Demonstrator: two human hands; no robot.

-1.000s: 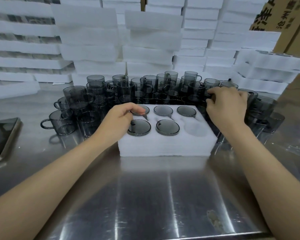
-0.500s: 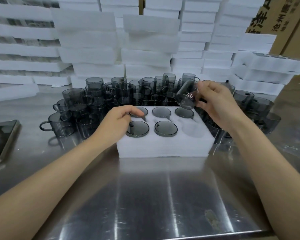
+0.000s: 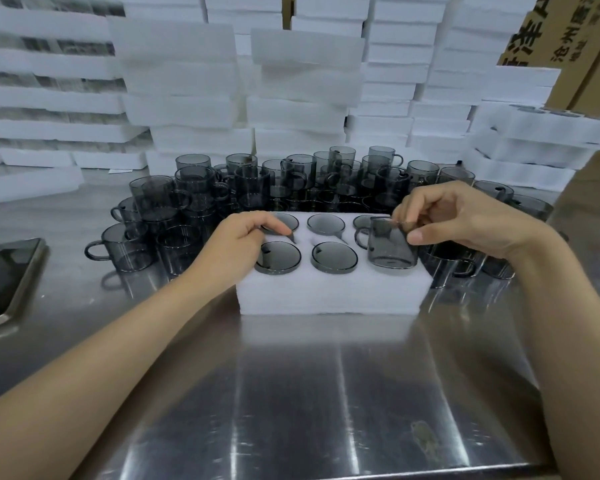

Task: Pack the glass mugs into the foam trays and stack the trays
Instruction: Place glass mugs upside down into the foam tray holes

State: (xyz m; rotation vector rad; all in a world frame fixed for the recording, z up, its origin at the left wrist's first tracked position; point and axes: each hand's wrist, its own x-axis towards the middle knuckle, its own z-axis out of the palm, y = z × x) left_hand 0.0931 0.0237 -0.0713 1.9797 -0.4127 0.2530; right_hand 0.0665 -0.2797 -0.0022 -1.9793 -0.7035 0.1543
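Note:
A white foam tray (image 3: 329, 296) lies on the steel table in front of me, with several smoky grey glass mugs sunk into its holes. My right hand (image 3: 465, 220) pinches the rim of another grey glass mug (image 3: 392, 245), held upright over the front right hole, its base at the tray's top. Its handle points left. My left hand (image 3: 243, 240) rests on the tray's left end, fingers curled over the back left mug. Behind the tray stands a crowd of loose grey mugs (image 3: 284, 181).
Tall stacks of white foam trays (image 3: 184, 98) fill the back. More foam trays (image 3: 534, 147) sit at the right, below cardboard boxes (image 3: 565, 36). A dark phone (image 3: 4, 278) lies at the left edge. The steel table's (image 3: 326, 393) front edge is near me.
My right hand lifted a mug out of the loose group behind the tray and brought it down over the front right hole. My left hand has stayed on the tray.

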